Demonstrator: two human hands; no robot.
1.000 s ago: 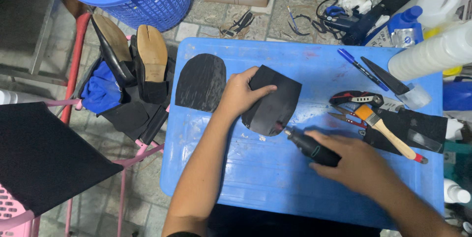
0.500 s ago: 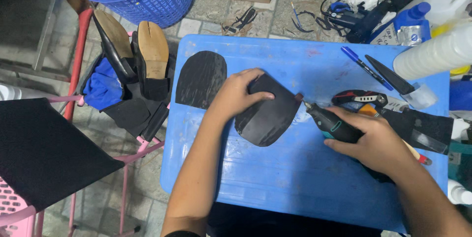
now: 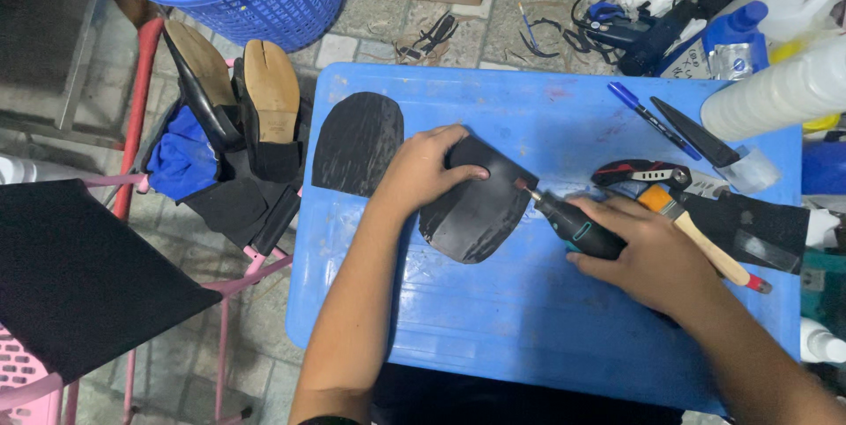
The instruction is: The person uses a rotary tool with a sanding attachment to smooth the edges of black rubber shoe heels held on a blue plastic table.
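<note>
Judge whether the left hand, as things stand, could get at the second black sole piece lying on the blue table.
Probably yes. The left hand presses on the black sole piece being ground, and the second sole piece lies just beside it on the blue table with nothing between. It would have to let go first.

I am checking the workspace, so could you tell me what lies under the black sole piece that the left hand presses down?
The black sole piece lies flat on the blue table. The left hand covers its upper corner; anything beneath it is hidden.
</note>
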